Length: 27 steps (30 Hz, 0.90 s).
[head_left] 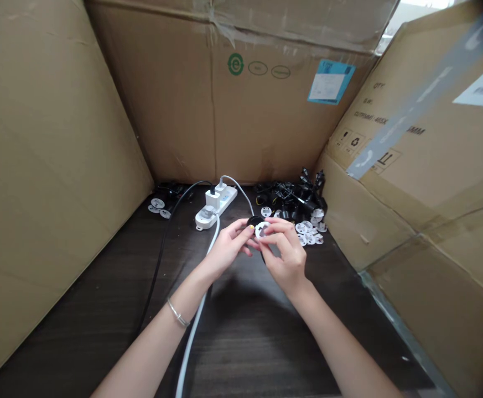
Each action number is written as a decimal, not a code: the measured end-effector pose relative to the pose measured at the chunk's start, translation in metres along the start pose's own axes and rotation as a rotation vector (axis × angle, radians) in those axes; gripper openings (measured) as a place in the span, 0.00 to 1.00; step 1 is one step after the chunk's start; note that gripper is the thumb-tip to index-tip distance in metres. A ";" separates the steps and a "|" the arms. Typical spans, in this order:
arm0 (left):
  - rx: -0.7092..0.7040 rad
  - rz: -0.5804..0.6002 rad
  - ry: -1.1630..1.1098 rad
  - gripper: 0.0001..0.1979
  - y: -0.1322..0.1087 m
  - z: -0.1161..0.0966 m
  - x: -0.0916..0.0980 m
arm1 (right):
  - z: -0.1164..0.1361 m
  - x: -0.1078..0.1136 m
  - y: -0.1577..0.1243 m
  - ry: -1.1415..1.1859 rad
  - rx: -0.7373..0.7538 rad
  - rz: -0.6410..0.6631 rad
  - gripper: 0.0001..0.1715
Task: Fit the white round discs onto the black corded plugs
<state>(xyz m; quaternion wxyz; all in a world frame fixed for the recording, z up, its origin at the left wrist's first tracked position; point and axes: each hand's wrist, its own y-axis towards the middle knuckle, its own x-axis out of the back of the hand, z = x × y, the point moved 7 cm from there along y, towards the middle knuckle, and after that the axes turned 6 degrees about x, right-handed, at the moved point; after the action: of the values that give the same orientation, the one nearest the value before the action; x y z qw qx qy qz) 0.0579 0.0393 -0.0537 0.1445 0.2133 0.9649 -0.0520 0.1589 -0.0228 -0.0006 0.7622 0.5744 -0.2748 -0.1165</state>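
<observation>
My left hand (227, 249) and my right hand (285, 255) meet above the dark wood tabletop (241, 354). The left fingers hold a round black plug part (254, 221), whose lower side is hidden by my hands. My right fingertips pinch a white perforated disc (261, 230) against the front of that black part. Just beyond my right hand lies a loose pile of similar white discs (308, 232). A heap of black corded plug parts (295, 196) sits behind it. A thin silver bangle (177, 312) circles my left wrist.
A white power strip (217, 202) with plugged-in adapters stands behind my left hand, and a thick white cable (200, 315) runs from it toward me. A black cable (162, 243) trails along the left. Several white discs (157, 205) lie far left. Cardboard panels (58, 149) wall three sides.
</observation>
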 end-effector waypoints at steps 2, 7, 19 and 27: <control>0.007 0.010 -0.001 0.15 -0.001 0.000 -0.001 | -0.002 0.000 -0.001 0.007 -0.009 -0.013 0.10; 0.026 0.005 -0.040 0.15 -0.001 0.001 0.000 | -0.001 0.002 -0.001 0.016 0.011 -0.013 0.11; 0.089 0.043 -0.226 0.14 -0.003 0.004 0.002 | 0.002 -0.005 -0.001 0.101 -0.017 0.062 0.12; 0.044 0.017 -0.267 0.15 -0.004 -0.001 0.008 | 0.004 -0.007 0.000 0.064 0.018 0.143 0.12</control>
<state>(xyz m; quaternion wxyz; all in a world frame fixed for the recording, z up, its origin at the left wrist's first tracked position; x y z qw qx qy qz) 0.0494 0.0392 -0.0547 0.2674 0.2157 0.9338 -0.1000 0.1505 -0.0226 -0.0020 0.7719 0.5634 -0.2917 -0.0407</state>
